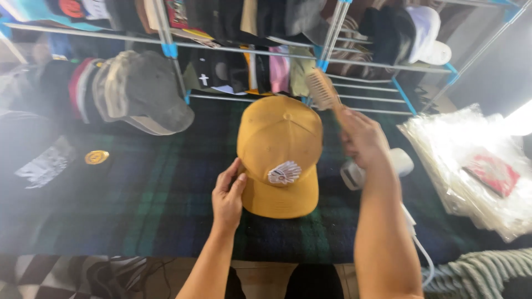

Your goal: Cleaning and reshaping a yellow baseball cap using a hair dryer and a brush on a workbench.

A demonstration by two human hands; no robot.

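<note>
Grip, right hand: right hand point(361, 138) was closed around the handle of a wooden brush point(323, 90), fingers wrapped fully, the bristled head raised toward 11 o'clock from the fist and blurred.
Grip, left hand: left hand point(228, 195) was partly open, thumb and fingertips pressed on the left edge of the mustard cap point(280, 149) where crown met brim; it pinned the cap rather than enclosing it.
Head view, cap: it lay flat at the middle of the frame on a dark green and blue plaid cloth point(155, 188), brim pointing to 6 o'clock, button on top, a pale embroidered patch point(284, 173) on the front panel.
Head view, brush: it hovered just off the cap's crown at 1 o'clock from the cap's centre; whether the bristles touched the fabric, I could not tell.
Head view, 3 o'clock of cap: a white handheld appliance point(396, 163) lay just beside the right wrist, partly hidden by the forearm, its white cord point(424, 252) running toward 5 o'clock.
Head view, far right: a stack of clear plastic bags point(471, 160) lay well apart from the cap.
Head view, 10 o'clock: a row of worn grey caps point(141, 91) lay on their sides near a gold round sticker point(97, 157).
Head view, 12 o'clock: a metal rack point(233, 50) with blue joints held more hats.
</note>
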